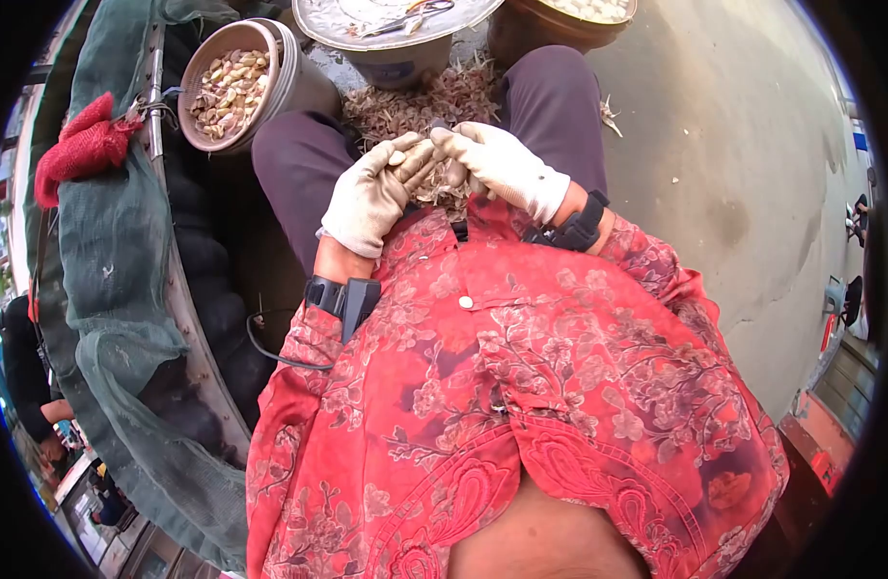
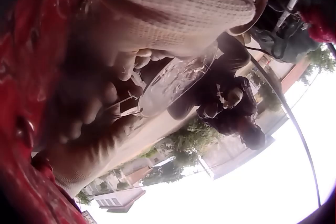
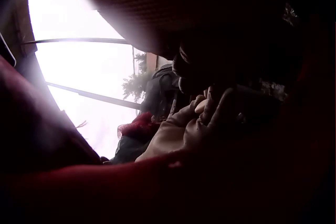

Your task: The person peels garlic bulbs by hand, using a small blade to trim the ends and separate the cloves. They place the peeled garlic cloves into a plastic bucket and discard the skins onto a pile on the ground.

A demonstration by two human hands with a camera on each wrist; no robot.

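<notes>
**2 gloved hands meet over a garlic clove**

The person sits low, knees apart, in a red flowered shirt (image 1: 521,386) and dark trousers (image 1: 555,96). Both hands wear pale knit gloves and come together just above the lap, in the upper middle of the head view.

The left hand (image 1: 371,198) has its fingers bent upward, and its tips pinch a small pale garlic clove (image 1: 397,157). The right hand (image 1: 506,166) comes in from the right with its fingers curled, and their tips touch the left hand's tips at the clove. I cannot tell whether the right hand pinches the clove or only presses on it. Both wrist views are too blurred and dark to settle it.

Directly beyond the hands, between the knees, lies a pile of dry garlic skins (image 1: 415,101) on the ground.

3 vessels stand along the top edge of the frame:
- At upper left, a round bowl (image 1: 272,43) holds unpeeled cloves.
- At top centre, a metal tray (image 1: 323,24) carries a pair of scissors (image 1: 410,17).
- At upper right of centre, a brown bowl (image 1: 521,29) holds white peeled cloves.

A red mesh bag (image 1: 82,150) lies at the left on green netting (image 1: 106,261). Bare concrete (image 1: 714,125) fills the right side.
</notes>
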